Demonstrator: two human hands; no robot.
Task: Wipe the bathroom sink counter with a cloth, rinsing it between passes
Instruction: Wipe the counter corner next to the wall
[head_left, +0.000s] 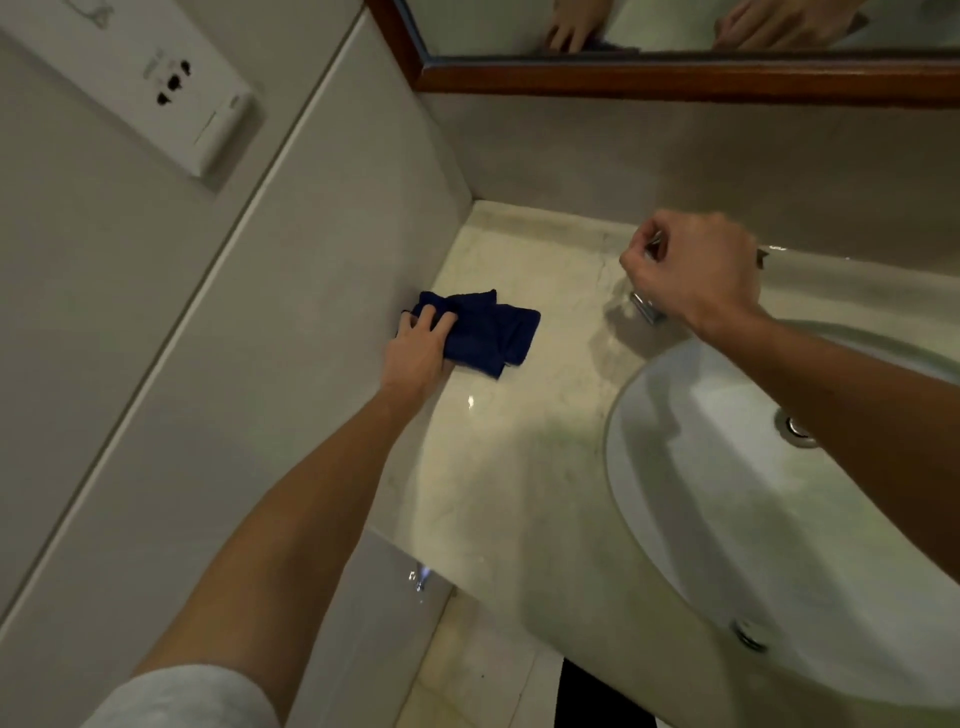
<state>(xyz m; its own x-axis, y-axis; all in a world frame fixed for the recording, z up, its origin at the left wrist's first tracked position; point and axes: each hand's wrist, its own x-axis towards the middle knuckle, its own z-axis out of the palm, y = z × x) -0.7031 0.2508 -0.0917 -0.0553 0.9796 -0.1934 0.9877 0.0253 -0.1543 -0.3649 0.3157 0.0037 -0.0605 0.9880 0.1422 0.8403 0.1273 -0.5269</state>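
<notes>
A dark blue folded cloth (485, 332) lies on the pale marble counter (524, 447), close to the left wall. My left hand (418, 351) rests on the cloth's left end with fingers spread flat over it. My right hand (685, 270) is curled round the chrome tap handle (647, 306) at the back of the counter; most of the tap is hidden under the hand. The white oval sink basin (727, 493) sits at the right, with its drain (797, 431) near the right edge.
A wood-framed mirror (675, 78) hangs above the backsplash and reflects both hands. A white wall socket plate (171, 88) is on the left wall. The counter's front edge runs diagonally at lower centre, with tiled floor (467, 675) below.
</notes>
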